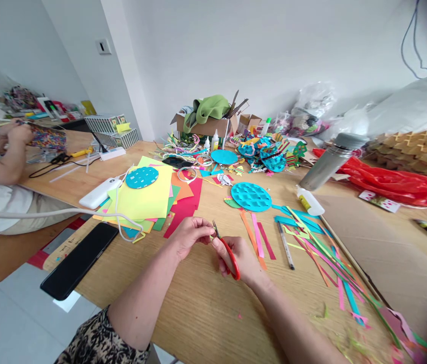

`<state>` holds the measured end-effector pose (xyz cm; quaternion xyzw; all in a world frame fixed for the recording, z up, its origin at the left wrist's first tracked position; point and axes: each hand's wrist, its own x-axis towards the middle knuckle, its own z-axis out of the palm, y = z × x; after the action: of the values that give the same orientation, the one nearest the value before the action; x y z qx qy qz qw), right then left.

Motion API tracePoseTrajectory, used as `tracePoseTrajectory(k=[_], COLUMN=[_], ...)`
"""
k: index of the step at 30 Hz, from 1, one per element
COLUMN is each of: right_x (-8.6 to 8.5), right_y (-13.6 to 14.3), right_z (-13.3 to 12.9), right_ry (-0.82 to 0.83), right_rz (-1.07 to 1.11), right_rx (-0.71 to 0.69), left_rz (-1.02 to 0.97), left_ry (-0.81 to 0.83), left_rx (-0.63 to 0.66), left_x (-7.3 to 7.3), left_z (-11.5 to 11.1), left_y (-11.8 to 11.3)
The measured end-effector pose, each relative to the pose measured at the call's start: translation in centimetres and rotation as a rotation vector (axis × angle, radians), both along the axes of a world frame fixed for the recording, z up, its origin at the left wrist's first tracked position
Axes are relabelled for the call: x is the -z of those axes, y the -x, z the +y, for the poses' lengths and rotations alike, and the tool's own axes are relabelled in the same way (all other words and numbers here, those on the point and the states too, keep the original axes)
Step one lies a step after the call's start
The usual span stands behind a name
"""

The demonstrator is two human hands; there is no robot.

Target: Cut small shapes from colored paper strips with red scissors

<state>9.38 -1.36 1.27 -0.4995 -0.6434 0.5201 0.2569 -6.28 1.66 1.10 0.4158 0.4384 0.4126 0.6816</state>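
Note:
Red-handled scissors (231,259) are in my right hand (238,258), its fingers wrapped round the handles and the blades pointing up and away. My left hand (191,236) is pinched just left of the blades, on something too small to make out. Beyond my hands lies a blue oval paper piece (251,196) with raised folds and a small green head at its left. Orange, pink and red paper strips (257,235) rest just right of the hands. A pen (286,246) lies farther right. Stacked coloured paper (147,194) with a dotted blue oval (142,178) is at the left.
A black phone (79,260) lies at the table's left edge near a white power strip (99,192) and cable. Long paper strips, a glue bottle (311,201), a grey flask (330,164) and cardboard (387,242) are at the right. Another person's hands (19,135) work at far left.

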Motion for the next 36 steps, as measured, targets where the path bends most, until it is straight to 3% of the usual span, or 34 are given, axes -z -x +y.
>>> tracePoseTrajectory(k=[36], right_x=[0.15], right_y=[-0.05], right_z=[0.06], right_ry=[-0.012], right_rz=[0.012], right_rx=[0.04], left_rz=[0.017], left_ry=[-0.008], left_rx=[-0.01], left_x=[0.4], left_z=[0.2], left_y=[0.32])
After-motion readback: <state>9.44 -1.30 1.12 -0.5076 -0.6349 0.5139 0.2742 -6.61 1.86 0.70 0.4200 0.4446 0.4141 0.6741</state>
